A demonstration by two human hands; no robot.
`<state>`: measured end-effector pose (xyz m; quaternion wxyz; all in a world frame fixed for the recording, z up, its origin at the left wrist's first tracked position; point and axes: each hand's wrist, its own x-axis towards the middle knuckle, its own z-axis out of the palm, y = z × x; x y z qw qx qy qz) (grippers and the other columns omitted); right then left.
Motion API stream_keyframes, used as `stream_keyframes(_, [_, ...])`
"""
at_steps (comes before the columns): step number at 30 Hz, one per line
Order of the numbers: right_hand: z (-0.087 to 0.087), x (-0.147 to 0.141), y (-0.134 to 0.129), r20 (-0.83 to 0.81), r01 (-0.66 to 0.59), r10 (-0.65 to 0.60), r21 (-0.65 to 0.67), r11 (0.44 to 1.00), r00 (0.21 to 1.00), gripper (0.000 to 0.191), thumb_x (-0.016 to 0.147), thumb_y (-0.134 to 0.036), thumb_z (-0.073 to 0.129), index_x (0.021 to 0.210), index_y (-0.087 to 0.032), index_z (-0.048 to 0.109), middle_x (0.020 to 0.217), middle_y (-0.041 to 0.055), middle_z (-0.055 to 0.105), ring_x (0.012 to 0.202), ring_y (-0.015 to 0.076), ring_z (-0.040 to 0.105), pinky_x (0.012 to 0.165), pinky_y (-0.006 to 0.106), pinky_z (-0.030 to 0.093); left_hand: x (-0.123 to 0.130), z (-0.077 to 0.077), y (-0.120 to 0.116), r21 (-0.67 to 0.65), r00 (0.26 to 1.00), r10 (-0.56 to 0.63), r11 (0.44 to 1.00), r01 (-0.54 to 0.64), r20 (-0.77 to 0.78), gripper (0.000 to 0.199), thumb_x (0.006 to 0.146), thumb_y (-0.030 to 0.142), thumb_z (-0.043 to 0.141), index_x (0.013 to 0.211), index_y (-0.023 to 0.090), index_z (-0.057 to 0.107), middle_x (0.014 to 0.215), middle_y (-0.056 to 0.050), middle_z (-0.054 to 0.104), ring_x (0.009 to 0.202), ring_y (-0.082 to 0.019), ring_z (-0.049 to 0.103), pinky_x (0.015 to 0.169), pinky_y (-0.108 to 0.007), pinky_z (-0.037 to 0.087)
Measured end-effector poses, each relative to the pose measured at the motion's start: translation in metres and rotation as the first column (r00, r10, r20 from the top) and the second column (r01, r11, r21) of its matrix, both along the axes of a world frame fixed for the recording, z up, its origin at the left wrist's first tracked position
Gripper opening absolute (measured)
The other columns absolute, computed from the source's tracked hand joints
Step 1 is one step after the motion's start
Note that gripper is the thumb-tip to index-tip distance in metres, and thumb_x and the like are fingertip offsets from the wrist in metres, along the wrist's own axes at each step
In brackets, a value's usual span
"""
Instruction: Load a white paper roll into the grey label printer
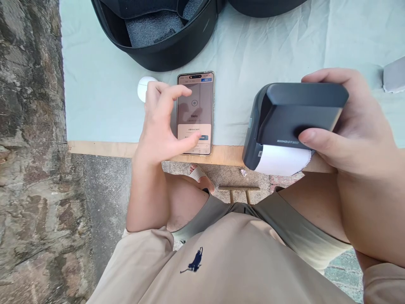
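Observation:
My right hand [357, 122] grips a black label printer [300, 112] marked NIIMBOT, thumb across its front. A strip of white paper [283, 160] sticks out of the printer's lower edge. On the left, a smartphone [202, 107] lies flat at the table's near edge, its screen lit with the word "Vela" and a pale panel below. Over the phone's left side hovers my left hand [161, 122], thumb and fingers spread apart with nothing between them. Partly behind that hand sits a white rounded object [144, 88] whose kind I cannot make out.
An unzipped black case [171, 52] with grey foam inside stands at the back. Another black item [267, 6] is cut off by the top edge. A grey object [394, 76] lies far right on the pale tablecloth [101, 105]. A stone wall [28, 169] runs along the left.

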<state>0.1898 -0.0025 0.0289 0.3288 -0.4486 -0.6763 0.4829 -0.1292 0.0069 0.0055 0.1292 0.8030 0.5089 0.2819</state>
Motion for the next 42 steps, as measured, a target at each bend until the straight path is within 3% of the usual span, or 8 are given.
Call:
stream_keyframes(3, [-0.001, 0.0, 0.001, -0.006, 0.002, -0.002, 0.005, 1.0, 1.0, 0.061, 0.074, -0.053, 0.07, 0.127, -0.035, 0.048, 0.1, 0.0003, 0.056, 0.077, 0.0078, 0.056, 0.059, 0.024, 0.051, -0.003, 0.001, 0.001, 0.086, 0.987, 0.012, 0.996, -0.026, 0.16, 0.056, 0.076, 0.069, 0.043, 0.115, 0.031, 0.054, 0.098, -0.009, 0.049, 0.099, -0.028, 0.047, 0.082, -0.047, 0.043])
stream_keyframes(6, [-0.002, 0.0, 0.001, -0.007, 0.009, -0.009, 0.005, 1.0, 1.0, 0.061, 0.073, -0.053, 0.071, 0.127, -0.035, 0.048, 0.1, 0.0011, 0.057, 0.076, 0.0086, 0.056, 0.058, 0.025, 0.052, -0.006, 0.0, 0.002, 0.088, 0.976, 0.058, 0.993, -0.078, 0.212, 0.051, 0.076, 0.067, 0.042, 0.109, 0.032, 0.058, 0.097, -0.009, 0.053, 0.098, -0.028, 0.046, 0.084, -0.046, 0.043])
stream_keyframes(20, [-0.002, 0.0, 0.001, -0.019, 0.009, -0.008, 0.008, 1.0, 1.0, 0.062, 0.073, -0.051, 0.072, 0.128, -0.034, 0.048, 0.099, 0.0013, 0.056, 0.075, 0.0079, 0.056, 0.057, 0.024, 0.053, -0.009, -0.006, 0.005, 0.1, 0.98, 0.016, 0.994, -0.037, 0.199, 0.053, 0.077, 0.067, 0.041, 0.105, 0.027, 0.06, 0.091, -0.011, 0.047, 0.095, -0.027, 0.044, 0.084, -0.047, 0.042])
stream_keyframes(28, [-0.001, -0.001, 0.001, -0.01, 0.015, -0.015, 0.002, 1.0, 1.0, 0.062, 0.073, -0.052, 0.072, 0.127, -0.036, 0.048, 0.099, 0.0007, 0.056, 0.074, 0.0073, 0.055, 0.054, 0.022, 0.052, -0.006, -0.004, 0.004, 0.041, 0.985, 0.063, 0.997, -0.07, 0.159, 0.055, 0.076, 0.07, 0.04, 0.105, 0.031, 0.064, 0.09, -0.01, 0.042, 0.096, -0.029, 0.047, 0.091, -0.05, 0.042])
stream_keyframes(37, [-0.002, -0.002, 0.001, -0.017, -0.003, 0.003, 0.015, 1.0, 1.0, 0.062, 0.074, -0.052, 0.071, 0.13, -0.038, 0.048, 0.099, 0.0005, 0.057, 0.074, 0.0071, 0.056, 0.056, 0.023, 0.053, -0.001, -0.017, 0.009, 0.063, 0.976, 0.197, 0.979, -0.191, -0.095, 0.072, 0.077, 0.077, 0.029, 0.119, 0.031, 0.065, 0.119, -0.016, 0.046, 0.099, -0.035, 0.042, 0.089, -0.061, 0.033])
stream_keyframes(42, [0.0, -0.002, 0.0, -0.01, 0.003, -0.002, 0.017, 1.0, 1.0, 0.061, 0.074, -0.052, 0.071, 0.129, -0.038, 0.048, 0.099, 0.0005, 0.056, 0.074, 0.0069, 0.056, 0.057, 0.022, 0.053, 0.004, -0.006, 0.006, 0.084, 0.986, 0.167, 0.983, -0.166, -0.002, 0.066, 0.083, 0.068, 0.028, 0.126, 0.031, 0.061, 0.119, -0.015, 0.045, 0.106, -0.033, 0.043, 0.094, -0.057, 0.035])
